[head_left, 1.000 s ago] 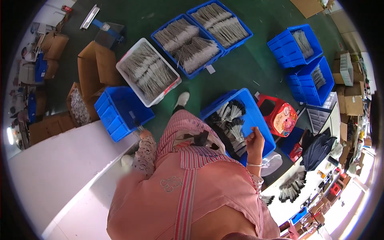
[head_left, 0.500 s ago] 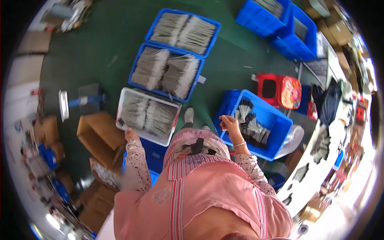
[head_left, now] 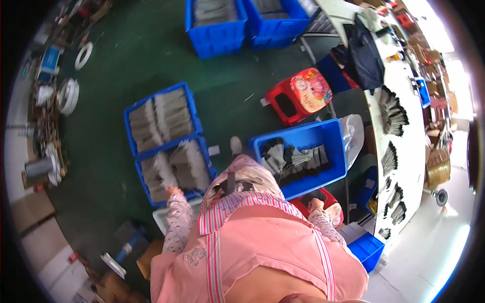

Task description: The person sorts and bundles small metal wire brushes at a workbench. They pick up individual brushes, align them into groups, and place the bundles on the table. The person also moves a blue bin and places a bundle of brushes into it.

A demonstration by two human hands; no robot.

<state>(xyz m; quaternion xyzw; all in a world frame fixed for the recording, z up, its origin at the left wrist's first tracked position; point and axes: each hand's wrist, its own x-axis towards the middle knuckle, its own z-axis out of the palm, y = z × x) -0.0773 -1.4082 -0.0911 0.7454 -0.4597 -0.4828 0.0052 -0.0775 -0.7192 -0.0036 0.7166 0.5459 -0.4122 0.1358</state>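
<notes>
My left hand [head_left: 175, 191] is at the near edge of a blue crate [head_left: 206, 146] packed with thin grey-and-white strips [head_left: 188, 164]. Its fingers are drawn together, and what they hold, if anything, is too small to make out. Beneath that forearm shows part of a white crate [head_left: 160, 220]. My right hand [head_left: 317, 204] hangs curled closed above a red stool [head_left: 334, 211], with nothing visible in it. Just beyond it a larger blue crate [head_left: 339, 151] holds several fanned bundles of black-and-white strips [head_left: 295, 160].
Another filled blue crate [head_left: 127, 121] lies farther ahead on the green floor [head_left: 101, 151]. A red stool with a printed seat [head_left: 310, 91] stands beyond the right crate. Stacked blue crates [head_left: 217, 38] are at the back. Dark bundles [head_left: 393, 113] lie on a white table [head_left: 411, 151] at right.
My body and view have turned right. My left hand has gone from the white crate to the blue one beyond it. My right hand has moved back from the right crate's left side.
</notes>
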